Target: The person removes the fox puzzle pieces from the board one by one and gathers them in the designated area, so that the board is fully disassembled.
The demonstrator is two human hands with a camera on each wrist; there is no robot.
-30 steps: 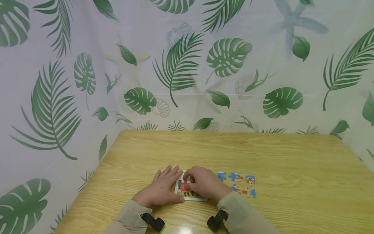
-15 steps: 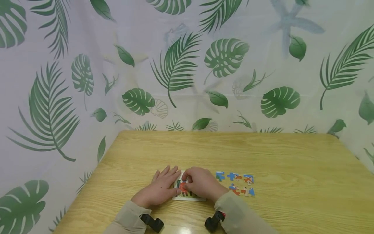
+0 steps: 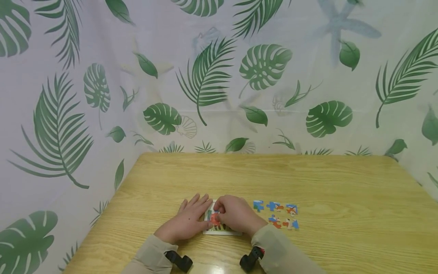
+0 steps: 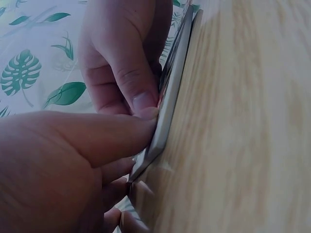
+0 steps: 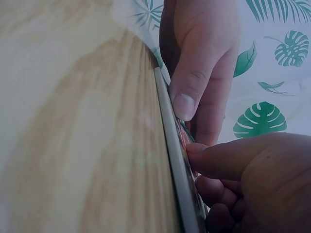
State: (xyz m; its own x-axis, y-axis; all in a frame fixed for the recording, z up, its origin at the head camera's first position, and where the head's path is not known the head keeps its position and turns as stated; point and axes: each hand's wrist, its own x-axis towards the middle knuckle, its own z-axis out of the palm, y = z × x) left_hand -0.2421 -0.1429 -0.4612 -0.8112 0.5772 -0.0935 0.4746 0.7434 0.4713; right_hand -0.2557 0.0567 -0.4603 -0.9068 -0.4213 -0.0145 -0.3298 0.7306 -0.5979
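My left hand rests on the left side of a small white-framed jigsaw puzzle board, fingers straight and spread. Its thumb touches the near left part of the frame, and the left wrist view shows that thumb on the board's edge. Over the board, my right hand has its fingers curled and pinches a jigsaw piece between thumb and index finger; the piece is mostly hidden. A red figure on green shows in the board's picture, whose right part lies under the right hand.
Right of the board, several loose jigsaw pieces lie in two rows, including a blue piece and a fox-patterned piece. The wooden table meets a leaf-print curtain at its back edge.
The left thumb has moved slightly up onto the frame's near left corner since a second ago. The right hand stays over the same spot, and the view has shifted a little.
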